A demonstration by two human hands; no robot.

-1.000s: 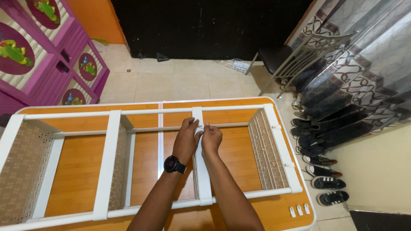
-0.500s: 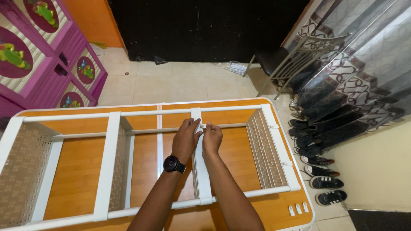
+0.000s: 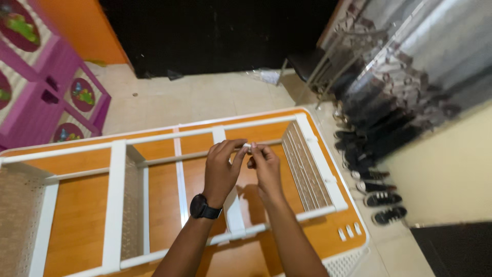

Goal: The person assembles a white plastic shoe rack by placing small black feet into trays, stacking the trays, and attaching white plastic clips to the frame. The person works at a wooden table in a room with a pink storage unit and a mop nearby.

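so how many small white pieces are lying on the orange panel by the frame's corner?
3 small white pieces, side by side in a row on the orange wooden panel, right of the hands.

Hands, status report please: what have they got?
Left hand and right hand together pinch a small white piece. Both above the white frame. Nothing in the way.

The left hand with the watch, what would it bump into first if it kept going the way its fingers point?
Probably the right hand: the left hand points its fingertips at the small white piece pinched between them, already touching.
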